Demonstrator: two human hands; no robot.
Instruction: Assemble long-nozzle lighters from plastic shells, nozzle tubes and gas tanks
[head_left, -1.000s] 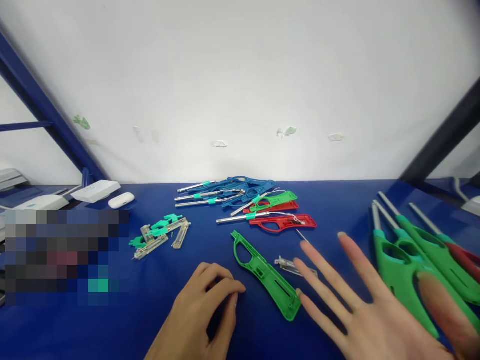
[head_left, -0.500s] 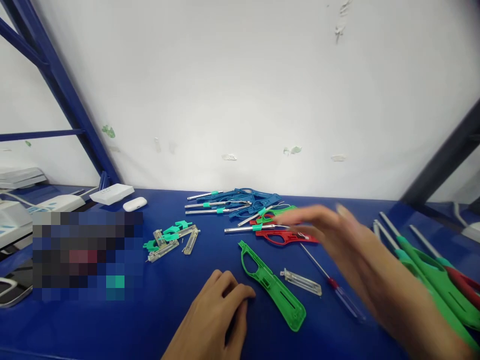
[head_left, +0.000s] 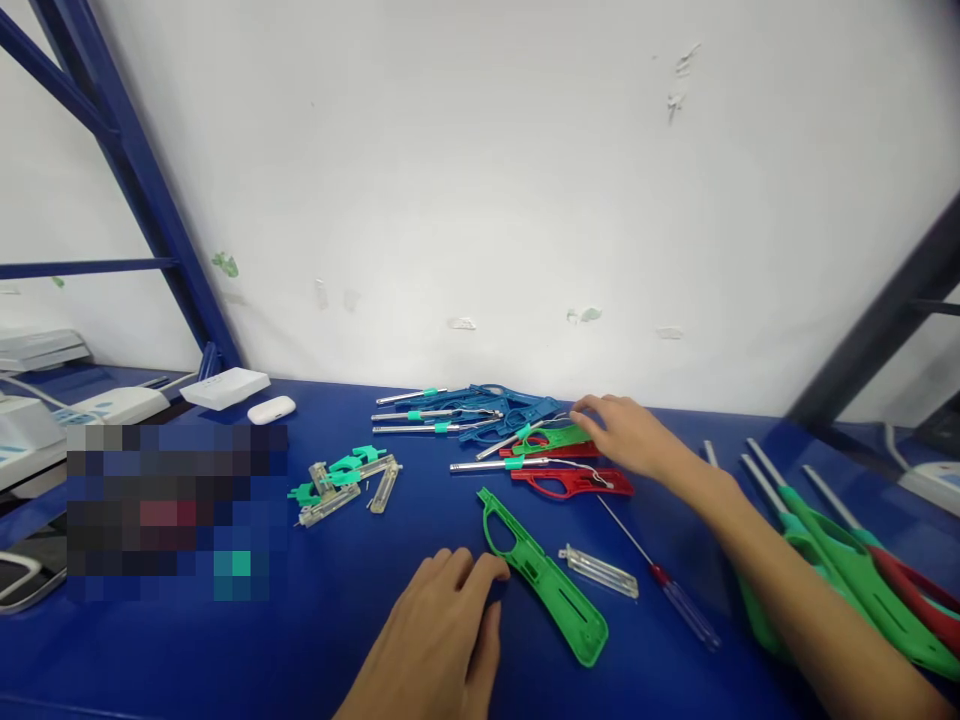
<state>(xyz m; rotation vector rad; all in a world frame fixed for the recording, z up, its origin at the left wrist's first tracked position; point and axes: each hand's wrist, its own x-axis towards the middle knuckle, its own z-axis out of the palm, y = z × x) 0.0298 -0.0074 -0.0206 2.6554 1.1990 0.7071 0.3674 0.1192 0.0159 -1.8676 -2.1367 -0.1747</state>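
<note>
My left hand (head_left: 442, 630) rests on the blue table with its fingers curled and a fingertip beside the green casing half (head_left: 551, 585); whether anything is under it is hidden. My right hand (head_left: 619, 432) reaches to the back pile, its fingers apart at the end of a smaller-looking green casing (head_left: 559, 437) lying over a red one. In front of that hand lies a red casing (head_left: 551, 484) with a silver tube (head_left: 480, 466). A clear plastic piece (head_left: 600, 572) and a screwdriver (head_left: 679, 600) lie right of the near green casing.
Blue casings (head_left: 517, 410) with metal tubes lie at the back. Clear and teal parts (head_left: 341, 480) are heaped left of centre. Whole green lighters (head_left: 862, 570) stand at the right under my forearm. An earbud case (head_left: 271, 410) and white box (head_left: 225, 388) sit back left.
My right hand has moved forward and left, from above the screwdriver down to the back pile. My left hand has stayed nearly in place. The view has shifted slightly.
</note>
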